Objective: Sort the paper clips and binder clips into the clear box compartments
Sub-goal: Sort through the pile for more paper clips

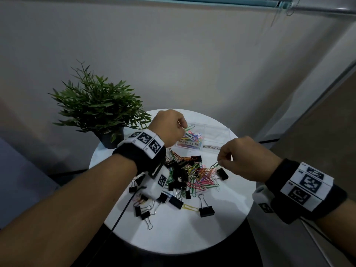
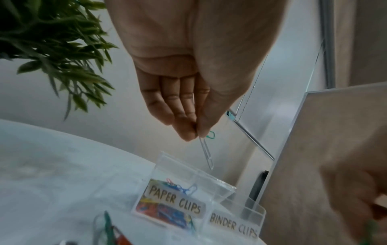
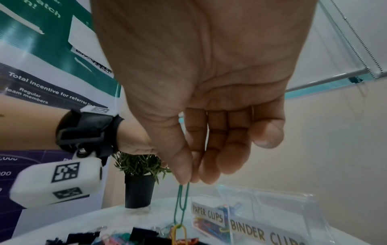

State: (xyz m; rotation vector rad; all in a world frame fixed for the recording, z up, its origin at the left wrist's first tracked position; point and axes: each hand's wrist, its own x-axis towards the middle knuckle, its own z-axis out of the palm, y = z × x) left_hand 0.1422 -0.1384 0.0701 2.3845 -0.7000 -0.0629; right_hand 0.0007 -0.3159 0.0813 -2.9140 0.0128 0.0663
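Note:
My left hand hovers over the clear box, above the compartment labelled PAPER CLIPS, which holds several coloured clips. Its thumb and fingers pinch a silvery paper clip that hangs down, and a green clip shows behind the thumb. My right hand is raised over the right side of the pile of mixed paper clips and black binder clips. That hand pinches a green paper clip by its top, and the clip dangles just above the pile.
The pile lies on a small round white table. A potted plant stands at the table's back left, close to my left wrist. Loose black binder clips lie toward the front. A black cable runs off the front left edge.

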